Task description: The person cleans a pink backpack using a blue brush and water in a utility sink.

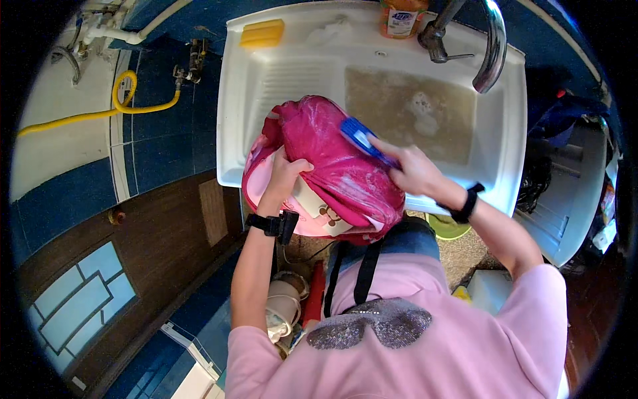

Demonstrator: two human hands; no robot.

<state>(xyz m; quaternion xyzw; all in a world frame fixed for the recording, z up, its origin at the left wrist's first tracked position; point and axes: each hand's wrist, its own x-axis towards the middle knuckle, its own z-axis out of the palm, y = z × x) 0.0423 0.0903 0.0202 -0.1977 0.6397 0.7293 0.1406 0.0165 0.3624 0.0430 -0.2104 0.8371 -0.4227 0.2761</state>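
A wet magenta and pink bag-like cloth article (325, 146), with a small cartoon figure on its pale part, lies over the front edge of the white sink (229, 120). White suds streak its magenta side. My left hand (287, 178) grips a fold of this fabric near its middle. In my right hand (415, 171) is a blue scrubbing brush (362, 136), its head against or just over the upper right of the fabric; the bristles are hidden. Cloudy brown water (385, 100) with a patch of foam stands in the basin beyond.
A chrome faucet (495, 50) arches over the basin's right side. On the back ledge are a yellow soap bar (262, 33) and an orange bottle (402, 18). A yellow hose (73, 121) runs along the left wall. A white bucket (282, 306) and a green basin (448, 227) stand below.
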